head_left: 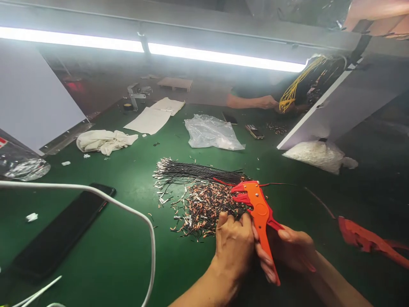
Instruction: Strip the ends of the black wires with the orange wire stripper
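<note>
My right hand point(292, 251) grips the handles of an orange wire stripper point(259, 209), whose jaws point up and left over the wires. My left hand point(234, 243) sits just left of the tool with its fingertips in a heap of short cut wire pieces point(204, 209); whether it pinches a wire I cannot tell. A bundle of black wires point(198, 172) with stripped ends lies behind the heap on the green table point(134, 256). A thin red wire point(277, 184) runs right from the jaws.
A black phone point(60, 232) and a white cable point(128, 209) lie at the left. A white cloth point(104, 140), papers point(155, 116) and a clear plastic bag point(212, 133) sit farther back. Another person's hand point(266, 102) holds yellow wires point(295, 87) across the table. A second red tool point(367, 241) lies at the right.
</note>
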The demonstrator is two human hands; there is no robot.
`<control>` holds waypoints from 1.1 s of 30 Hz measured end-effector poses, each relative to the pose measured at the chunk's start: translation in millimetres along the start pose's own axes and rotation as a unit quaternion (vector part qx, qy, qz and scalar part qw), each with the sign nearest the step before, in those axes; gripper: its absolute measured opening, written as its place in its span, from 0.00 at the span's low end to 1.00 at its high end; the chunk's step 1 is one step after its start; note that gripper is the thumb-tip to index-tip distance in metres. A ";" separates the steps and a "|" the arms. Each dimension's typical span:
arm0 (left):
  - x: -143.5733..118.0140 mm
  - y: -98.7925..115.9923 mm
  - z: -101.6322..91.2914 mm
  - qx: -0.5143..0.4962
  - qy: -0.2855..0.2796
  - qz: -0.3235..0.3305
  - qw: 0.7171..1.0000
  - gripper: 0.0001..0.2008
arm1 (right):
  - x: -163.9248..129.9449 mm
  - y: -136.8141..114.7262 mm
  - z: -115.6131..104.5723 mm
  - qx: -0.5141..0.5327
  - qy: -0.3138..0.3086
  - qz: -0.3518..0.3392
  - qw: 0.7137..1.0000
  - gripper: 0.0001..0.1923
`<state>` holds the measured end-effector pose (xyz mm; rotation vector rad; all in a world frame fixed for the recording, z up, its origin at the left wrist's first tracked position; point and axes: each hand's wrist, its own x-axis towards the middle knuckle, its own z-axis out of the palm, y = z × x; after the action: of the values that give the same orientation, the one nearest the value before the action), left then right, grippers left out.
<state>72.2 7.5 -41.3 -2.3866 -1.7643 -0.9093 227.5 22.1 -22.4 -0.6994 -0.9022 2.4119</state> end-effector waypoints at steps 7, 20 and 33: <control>1.3 -1.4 -1.6 0.004 -0.005 0.004 1.000 0.09 | 1.4 -0.8 1.6 -0.004 -0.011 -0.011 1.000 0.20; 8.2 -14.6 -22.0 0.034 -0.033 -0.042 0.998 0.07 | 8.9 -0.7 7.3 0.025 -0.061 -0.050 0.997 0.18; 97.8 -97.0 -48.2 0.100 -0.090 -0.041 0.990 0.09 | 11.3 -3.2 8.2 0.033 -0.059 -0.083 0.994 0.18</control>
<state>-16.5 108.8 15.2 -2.3464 -1.9249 -0.5084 214.8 27.0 -18.1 -0.4429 -0.8843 2.3421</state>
